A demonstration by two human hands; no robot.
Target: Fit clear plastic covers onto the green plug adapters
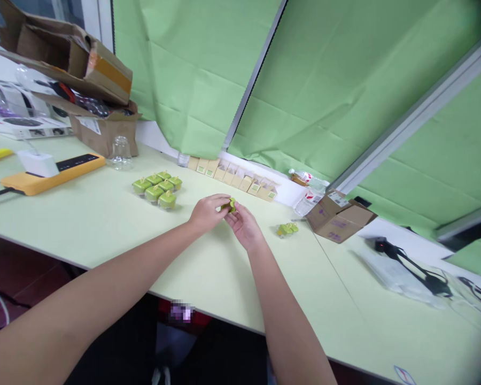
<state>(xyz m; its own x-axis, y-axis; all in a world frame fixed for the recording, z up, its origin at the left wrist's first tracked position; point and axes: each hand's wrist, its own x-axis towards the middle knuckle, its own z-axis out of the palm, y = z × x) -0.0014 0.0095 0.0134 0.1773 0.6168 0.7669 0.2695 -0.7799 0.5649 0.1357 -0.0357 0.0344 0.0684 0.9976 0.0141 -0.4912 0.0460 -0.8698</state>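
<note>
Small green piece [232, 205] is sitting over the table [104, 214], left hand [207, 214] and right hand [245, 226] pinching it narrowly, fingers hiding its facing and long axis (can't tell), a loosening pinch risking a drop, green-topped tubs [154, 192] standing to the left.

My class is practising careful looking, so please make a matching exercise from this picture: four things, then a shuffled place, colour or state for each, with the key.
Things
1. Power strip
2. Clear jar
3. Row of small boxes
4. Small green item

Descriptions
A. Lined up below the green blinds
B. Between the fingers of the left hand and right hand
C. Yellow-orange, with a white adapter on it
D. See-through, beside a brown cardboard box

Pairs: 1-C, 2-D, 3-A, 4-B
</note>
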